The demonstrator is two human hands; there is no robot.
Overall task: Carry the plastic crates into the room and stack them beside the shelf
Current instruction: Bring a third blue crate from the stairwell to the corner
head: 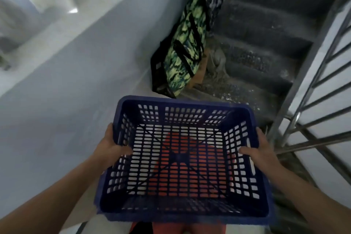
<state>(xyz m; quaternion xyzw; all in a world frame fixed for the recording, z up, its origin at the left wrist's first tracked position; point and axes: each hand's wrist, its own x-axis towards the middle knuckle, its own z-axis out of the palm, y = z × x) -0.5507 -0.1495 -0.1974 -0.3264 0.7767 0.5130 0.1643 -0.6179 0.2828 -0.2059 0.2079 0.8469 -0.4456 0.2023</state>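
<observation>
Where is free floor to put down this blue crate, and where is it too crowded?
Bare pale floor runs between the left wall and the camouflage bag, ahead-left of the crate. Crowded: the corner by the bag, the dusty stairs and the railing on the right.

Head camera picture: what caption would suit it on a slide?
Left hand and right hand grip an empty blue plastic crate by its side rims, near a camouflage bag leaning by stairs.
</observation>
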